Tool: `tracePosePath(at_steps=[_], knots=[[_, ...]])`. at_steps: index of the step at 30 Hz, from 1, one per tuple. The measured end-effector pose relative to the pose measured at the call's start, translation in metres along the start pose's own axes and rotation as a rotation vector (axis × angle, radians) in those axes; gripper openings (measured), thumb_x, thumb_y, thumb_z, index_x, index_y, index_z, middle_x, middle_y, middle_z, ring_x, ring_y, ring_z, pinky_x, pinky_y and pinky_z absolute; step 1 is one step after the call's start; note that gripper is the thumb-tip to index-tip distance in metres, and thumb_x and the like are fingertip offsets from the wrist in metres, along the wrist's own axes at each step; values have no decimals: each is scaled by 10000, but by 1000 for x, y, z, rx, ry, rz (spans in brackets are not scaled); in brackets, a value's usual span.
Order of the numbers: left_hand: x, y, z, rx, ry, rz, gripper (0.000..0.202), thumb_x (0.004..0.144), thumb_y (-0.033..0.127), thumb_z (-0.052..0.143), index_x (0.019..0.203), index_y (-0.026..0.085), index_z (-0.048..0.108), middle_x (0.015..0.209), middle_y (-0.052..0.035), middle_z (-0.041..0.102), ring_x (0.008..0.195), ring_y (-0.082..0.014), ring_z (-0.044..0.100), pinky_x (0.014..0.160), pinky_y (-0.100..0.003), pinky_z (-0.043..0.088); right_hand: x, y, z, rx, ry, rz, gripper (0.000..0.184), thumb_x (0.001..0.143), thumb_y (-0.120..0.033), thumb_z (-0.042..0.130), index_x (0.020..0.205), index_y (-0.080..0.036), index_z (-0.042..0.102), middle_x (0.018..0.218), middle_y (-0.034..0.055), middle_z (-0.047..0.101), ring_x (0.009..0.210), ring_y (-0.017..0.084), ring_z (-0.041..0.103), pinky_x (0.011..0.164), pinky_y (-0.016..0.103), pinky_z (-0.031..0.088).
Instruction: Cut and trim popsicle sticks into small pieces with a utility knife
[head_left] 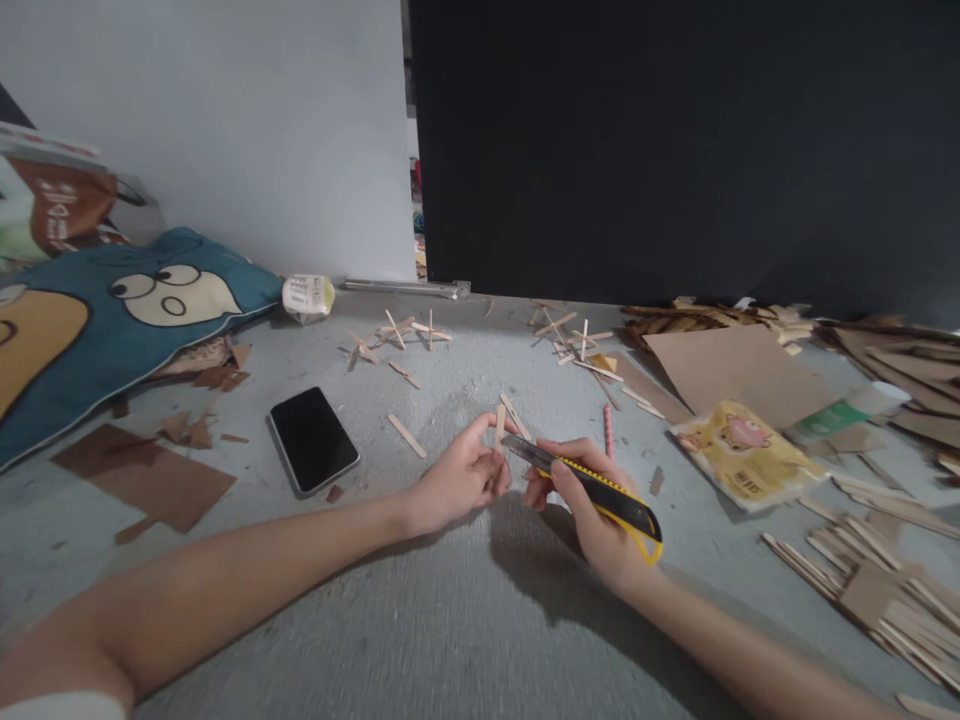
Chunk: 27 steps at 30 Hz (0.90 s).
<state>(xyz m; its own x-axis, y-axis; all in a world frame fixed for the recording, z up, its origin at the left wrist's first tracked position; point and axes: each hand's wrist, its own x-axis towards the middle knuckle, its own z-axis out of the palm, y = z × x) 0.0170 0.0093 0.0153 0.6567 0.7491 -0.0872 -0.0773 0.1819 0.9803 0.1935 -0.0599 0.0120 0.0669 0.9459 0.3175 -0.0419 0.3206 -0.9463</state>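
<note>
My left hand [463, 478] is closed, pinching a short wooden craft stick [500, 425] that points upward between its fingers. In my right hand [600, 520] is a yellow and black box cutter [604, 492], its blade end pointing left at the stick. Whether the blade touches the wood I cannot tell. Just behind the two hands another craft stick [516, 415] lies on the grey table [420, 630]. To the left of my left hand lies a loose craft stick [406, 436]. A pink striped stick [608, 430] lies behind my right hand.
A black phone [313, 440] and brown cardboard scraps [150, 475] lie left, near a blue cushion [135, 310]. Crossed stick pieces [405, 328] sit at the back. A yellow packet [746, 455] and piled sticks [885, 590] lie right. A black panel [675, 150] stands behind.
</note>
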Motion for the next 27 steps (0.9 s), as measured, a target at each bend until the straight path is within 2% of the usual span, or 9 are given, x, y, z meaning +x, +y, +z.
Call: tracePosePath(at_steps=[12, 27], knots=[[-1, 3, 0, 28, 30, -21, 388, 1011, 523, 624, 1221, 239, 462, 600, 83, 538, 461, -89, 407, 462, -183, 253, 1, 10, 1, 169, 66, 108, 272, 987, -478, 705, 1065, -217, 712, 770, 26, 747, 607, 167, 700, 600, 316, 572], [0, 3, 1, 25, 64, -42, 380, 1012, 504, 644, 1235, 240, 486, 611, 74, 542, 439, -76, 382, 436, -160, 251, 4, 5, 5, 343, 130, 245, 236, 889, -442, 781, 992, -231, 762, 761, 20, 747, 624, 155, 661, 614, 289, 531]])
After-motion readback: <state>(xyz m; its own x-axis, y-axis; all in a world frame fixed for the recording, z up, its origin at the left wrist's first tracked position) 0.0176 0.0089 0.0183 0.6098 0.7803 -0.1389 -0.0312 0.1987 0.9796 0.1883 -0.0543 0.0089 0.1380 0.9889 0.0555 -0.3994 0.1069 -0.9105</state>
